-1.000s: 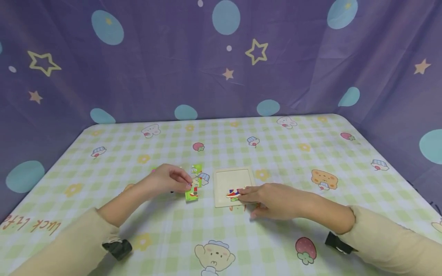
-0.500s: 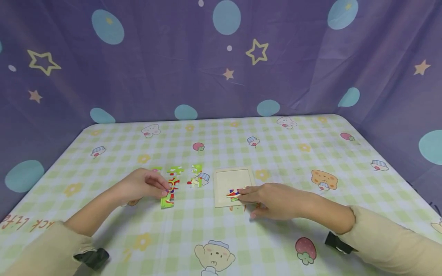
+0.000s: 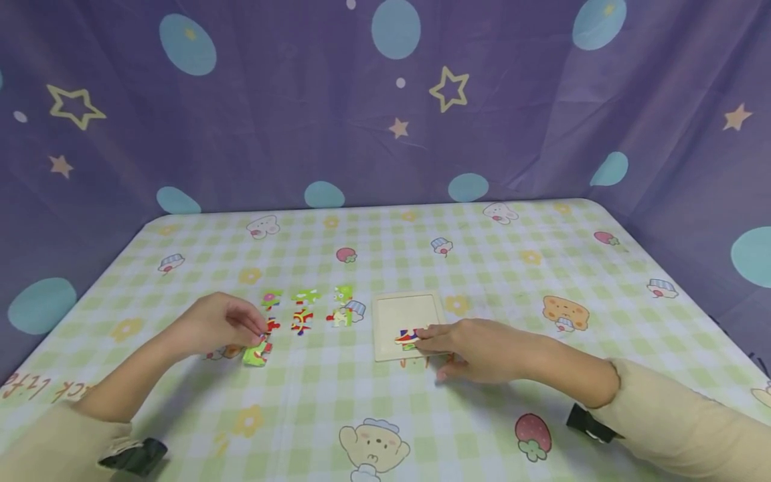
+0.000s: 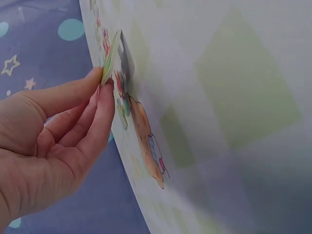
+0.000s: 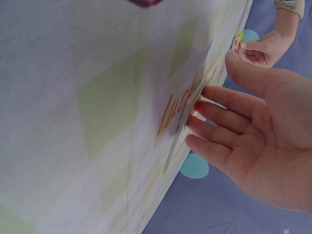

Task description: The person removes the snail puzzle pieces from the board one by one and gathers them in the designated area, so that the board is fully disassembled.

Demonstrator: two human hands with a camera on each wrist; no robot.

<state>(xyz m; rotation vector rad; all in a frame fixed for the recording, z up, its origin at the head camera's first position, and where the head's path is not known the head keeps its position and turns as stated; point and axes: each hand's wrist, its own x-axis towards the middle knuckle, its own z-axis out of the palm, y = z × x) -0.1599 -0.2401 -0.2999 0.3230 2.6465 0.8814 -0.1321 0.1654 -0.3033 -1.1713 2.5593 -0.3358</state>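
Between thumb and fingers, my left hand [image 3: 213, 325] pinches a green jigsaw piece [image 3: 255, 353] with red and white on it. In the left wrist view this jigsaw piece [image 4: 112, 58] is tilted up, close over the tablecloth. My right hand [image 3: 476, 348] lies over the near right part of a pale square puzzle tray [image 3: 406, 310]. Its fingers are nearly straight in the right wrist view, fingertips down at the tray. Beside them, a red, white and blue jigsaw piece [image 3: 407, 337] shows inside the tray; the fingers hide that corner.
Several loose jigsaw pieces lie left of the tray, among them a red and yellow one [image 3: 302, 321], a pale green one [image 3: 340, 318] and a green one with an eye [image 3: 343, 294]. A checked tablecloth [image 3: 470, 428] covers the table; a purple curtain [image 3: 271, 120] hangs behind.
My left hand has moved left with the green jigsaw piece, passing the loose pieces and uncovering those in the middle. My right hand has stayed on the tray.
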